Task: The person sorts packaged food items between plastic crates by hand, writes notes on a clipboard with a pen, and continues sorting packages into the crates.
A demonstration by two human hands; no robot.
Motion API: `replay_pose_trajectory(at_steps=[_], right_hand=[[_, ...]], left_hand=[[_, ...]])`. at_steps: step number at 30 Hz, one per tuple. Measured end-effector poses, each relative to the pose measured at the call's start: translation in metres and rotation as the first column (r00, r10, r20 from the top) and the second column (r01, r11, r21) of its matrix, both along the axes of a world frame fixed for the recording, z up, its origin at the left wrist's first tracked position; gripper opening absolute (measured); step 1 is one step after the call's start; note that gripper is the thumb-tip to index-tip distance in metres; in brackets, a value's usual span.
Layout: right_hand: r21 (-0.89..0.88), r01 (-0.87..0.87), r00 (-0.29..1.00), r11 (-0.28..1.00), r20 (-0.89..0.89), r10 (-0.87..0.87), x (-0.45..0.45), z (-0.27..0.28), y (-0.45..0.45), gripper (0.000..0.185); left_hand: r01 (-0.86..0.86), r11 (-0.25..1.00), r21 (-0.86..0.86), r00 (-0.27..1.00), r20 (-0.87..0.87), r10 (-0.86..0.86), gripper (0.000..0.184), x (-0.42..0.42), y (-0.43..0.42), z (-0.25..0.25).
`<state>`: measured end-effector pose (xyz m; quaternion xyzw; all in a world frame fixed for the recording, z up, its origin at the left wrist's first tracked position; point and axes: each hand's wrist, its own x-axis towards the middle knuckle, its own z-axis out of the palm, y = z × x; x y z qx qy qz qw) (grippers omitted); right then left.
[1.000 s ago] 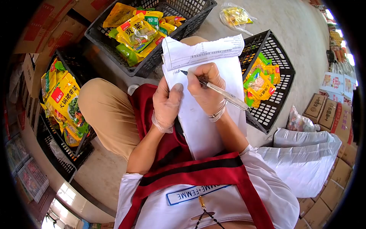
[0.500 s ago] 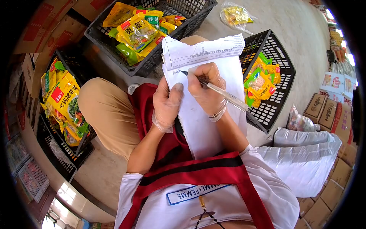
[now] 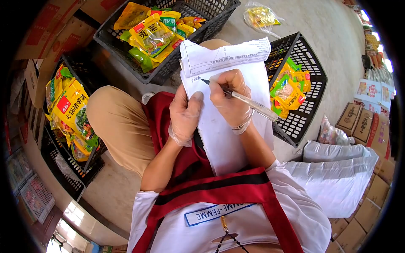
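A stack of white paper [image 3: 221, 135] rests on my lap, its printed top sheet [image 3: 228, 57] folded back at the far end. My left hand [image 3: 184, 113], in a clear glove, grips the left edge of the stack with the thumb on top. In my right hand [image 3: 230, 99], also gloved, is a pen [image 3: 255, 105] pinched between the fingers. The pen's dark tip touches the paper near its upper left, beside a few small handwritten characters [image 3: 195, 79].
Black crates with yellow food packets stand at the far side [image 3: 168, 69], left [image 3: 76, 185] and right [image 3: 314, 95]. A clear bag [image 3: 262, 19] lies on the floor. White sacks [image 3: 337, 173] and cardboard boxes [image 3: 358, 120] are at the right.
The pen tip and my right hand have shifted slightly to the right. More handwriting shows on the paper. My left hand has hardly moved.
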<state>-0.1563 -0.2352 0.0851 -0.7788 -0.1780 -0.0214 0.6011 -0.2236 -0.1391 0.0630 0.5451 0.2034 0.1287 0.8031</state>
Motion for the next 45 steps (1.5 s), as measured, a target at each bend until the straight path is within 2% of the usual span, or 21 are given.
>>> replay_pose_trajectory(at_steps=[2,9,12,14,20,24,26,27,29,32,33,35,39,41,42,44,45], right_hand=[[-0.016,0.009,0.998,1.000,0.068,-0.008,0.000,0.003,0.000,0.019],[-0.035,0.008,0.996,0.999,0.091,-0.004,0.000,0.004,-0.001,0.018],[-0.023,0.051,0.998,0.998,0.040,-0.050,0.001,0.001,-0.002,0.020],[0.120,0.068,0.994,0.990,-0.090,-0.058,0.002,-0.004,-0.006,0.019],[0.054,0.029,0.999,0.998,-0.029,-0.027,0.002,-0.002,-0.003,0.017],[0.080,0.017,0.998,0.997,-0.069,-0.012,0.003,-0.002,-0.001,0.017],[-0.036,0.011,0.996,0.999,0.086,-0.008,0.004,0.001,-0.001,0.017],[-0.035,0.011,0.996,0.999,0.086,-0.008,0.004,-0.001,-0.001,0.017],[0.055,-0.011,1.000,0.998,-0.027,0.012,0.003,-0.006,-0.003,0.018],[0.079,0.005,0.996,0.997,-0.088,0.002,0.003,-0.005,-0.005,0.018],[0.079,0.004,0.996,0.997,-0.087,0.003,0.004,-0.005,-0.004,0.018],[0.040,-0.019,0.998,0.999,0.054,0.017,0.005,-0.005,-0.002,0.018],[-0.031,-0.017,1.000,0.999,0.023,0.018,0.004,-0.002,-0.003,0.018],[0.089,-0.023,0.994,0.996,-0.108,0.033,0.003,-0.003,-0.004,0.019],[0.088,-0.022,0.994,0.996,-0.109,0.032,0.003,-0.003,-0.004,0.019],[0.033,0.004,1.000,0.999,0.008,-0.004,0.004,-0.003,-0.004,0.018],[0.033,0.004,1.000,0.999,0.008,-0.004,0.003,-0.005,-0.004,0.018]], left_hand=[[0.008,1.000,-0.010,1.000,-0.002,-0.008,0.033,0.000,-0.001,0.000],[0.010,1.000,0.002,1.000,-0.010,-0.010,0.034,-0.001,0.000,0.001],[0.031,0.999,0.008,0.999,-0.044,-0.031,0.036,-0.001,0.001,0.003],[0.039,0.999,0.003,0.998,-0.056,-0.039,0.036,0.000,0.000,0.004],[0.016,1.000,0.003,0.999,-0.028,-0.016,0.034,0.000,0.000,0.002],[-0.005,1.000,-0.020,1.000,-0.011,0.005,0.033,0.001,-0.001,0.003],[-0.014,1.000,-0.019,1.000,-0.007,0.014,0.033,0.000,-0.001,0.002],[-0.004,1.000,-0.021,1.000,-0.016,0.004,0.033,-0.001,-0.001,0.001],[0.007,1.000,-0.024,1.000,-0.025,-0.008,0.034,-0.001,0.000,0.000],[0.034,0.999,-0.003,0.998,-0.056,-0.035,0.034,0.000,0.001,0.001],[0.031,1.000,-0.005,0.998,-0.053,-0.031,0.034,0.000,0.001,0.000],[0.027,1.000,-0.008,0.998,-0.054,-0.027,0.034,-0.001,0.001,0.000],[0.021,1.000,-0.013,0.999,-0.047,-0.022,0.034,-0.001,0.001,0.000],[0.015,0.999,-0.040,0.999,-0.037,-0.017,0.034,-0.001,0.001,0.000],[0.015,1.000,-0.024,0.999,-0.037,-0.016,0.034,-0.001,0.001,0.000],[0.018,1.000,-0.010,0.999,-0.038,-0.019,0.034,-0.001,0.000,-0.001],[0.022,1.000,-0.009,0.999,-0.041,-0.022,0.034,-0.001,0.000,-0.002]])
